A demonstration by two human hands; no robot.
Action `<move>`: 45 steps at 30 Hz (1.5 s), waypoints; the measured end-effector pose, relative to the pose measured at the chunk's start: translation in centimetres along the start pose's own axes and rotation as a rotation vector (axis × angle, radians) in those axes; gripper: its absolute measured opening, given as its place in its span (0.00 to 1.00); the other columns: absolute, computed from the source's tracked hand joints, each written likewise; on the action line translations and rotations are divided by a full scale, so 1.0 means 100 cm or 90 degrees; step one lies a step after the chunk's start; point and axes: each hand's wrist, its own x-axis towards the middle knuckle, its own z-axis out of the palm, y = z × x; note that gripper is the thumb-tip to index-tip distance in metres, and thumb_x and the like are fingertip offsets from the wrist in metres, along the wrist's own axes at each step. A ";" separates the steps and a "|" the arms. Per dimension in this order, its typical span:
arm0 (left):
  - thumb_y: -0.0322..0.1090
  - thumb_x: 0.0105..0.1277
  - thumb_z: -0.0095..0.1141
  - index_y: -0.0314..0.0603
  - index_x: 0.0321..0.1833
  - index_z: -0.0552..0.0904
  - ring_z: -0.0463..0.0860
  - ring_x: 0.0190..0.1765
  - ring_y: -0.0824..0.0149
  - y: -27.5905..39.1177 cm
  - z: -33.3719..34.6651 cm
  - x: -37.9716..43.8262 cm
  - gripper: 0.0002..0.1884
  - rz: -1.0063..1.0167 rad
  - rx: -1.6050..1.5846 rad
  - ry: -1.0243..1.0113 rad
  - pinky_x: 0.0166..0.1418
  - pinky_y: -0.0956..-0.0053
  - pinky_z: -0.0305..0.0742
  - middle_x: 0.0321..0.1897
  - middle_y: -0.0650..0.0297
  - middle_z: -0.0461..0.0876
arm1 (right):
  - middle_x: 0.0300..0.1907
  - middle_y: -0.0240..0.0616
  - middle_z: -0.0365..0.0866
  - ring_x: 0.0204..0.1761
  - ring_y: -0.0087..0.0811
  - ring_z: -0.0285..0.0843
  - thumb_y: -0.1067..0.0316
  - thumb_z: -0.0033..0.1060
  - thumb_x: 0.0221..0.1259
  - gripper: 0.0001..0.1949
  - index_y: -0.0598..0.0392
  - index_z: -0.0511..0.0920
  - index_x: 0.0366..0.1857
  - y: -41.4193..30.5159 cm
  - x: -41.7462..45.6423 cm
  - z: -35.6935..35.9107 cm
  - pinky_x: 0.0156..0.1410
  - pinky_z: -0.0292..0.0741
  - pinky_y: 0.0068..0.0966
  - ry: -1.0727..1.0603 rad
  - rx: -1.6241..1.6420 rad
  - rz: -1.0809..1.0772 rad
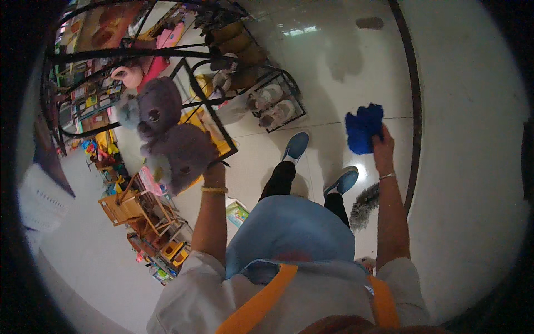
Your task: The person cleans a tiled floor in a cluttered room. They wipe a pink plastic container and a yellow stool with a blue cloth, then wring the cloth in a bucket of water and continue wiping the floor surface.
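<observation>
In my right hand [384, 148] is a crumpled blue cloth [363, 129] with a bumpy edge, held out over the tiled floor. On the other side, my left hand [215, 173] is at the lower edge of a grey plush item [183, 146]. My left fingers are hidden behind the plush and the rack corner, so their grip cannot be made out. A second grey plush piece [160, 104] with a dark eye lies just beyond it. Both plush pieces are over a black metal rack [212, 119], close to its corner.
White shoes [277, 112] stand on the rack's low tier. A wooden chair [121, 206] and toys line the left wall. A grey fluffy duster [363, 208] lies beside my blue shoe [343, 180]. A brown slipper [369, 23] is on the far floor. A dark strip [413, 83] borders the tiles.
</observation>
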 end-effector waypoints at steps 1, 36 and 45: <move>0.39 0.67 0.51 0.46 0.52 0.74 0.69 0.23 0.76 0.000 -0.011 0.016 0.13 -0.015 0.017 -0.004 0.24 0.82 0.63 0.34 0.70 0.78 | 0.50 0.37 0.78 0.49 0.25 0.73 0.77 0.45 0.57 0.24 0.63 0.68 0.61 -0.011 -0.014 0.011 0.57 0.70 0.22 -0.012 0.041 0.026; 0.45 0.69 0.52 0.48 0.38 0.72 0.62 0.18 0.81 0.293 -0.074 0.113 0.10 0.258 0.234 0.028 0.19 0.83 0.53 0.13 0.76 0.61 | 0.63 0.47 0.66 0.47 0.47 0.80 0.71 0.51 0.52 0.30 0.50 0.63 0.65 -0.341 0.019 0.278 0.47 0.78 0.44 -0.269 -0.227 -0.428; 0.45 0.70 0.52 0.49 0.39 0.74 0.59 0.15 0.82 0.299 -0.134 0.211 0.10 0.178 0.085 -0.020 0.16 0.84 0.49 0.14 0.77 0.62 | 0.61 0.45 0.67 0.44 0.48 0.80 0.74 0.55 0.48 0.33 0.51 0.63 0.65 -0.341 0.003 0.330 0.44 0.78 0.43 -0.312 -0.156 -0.445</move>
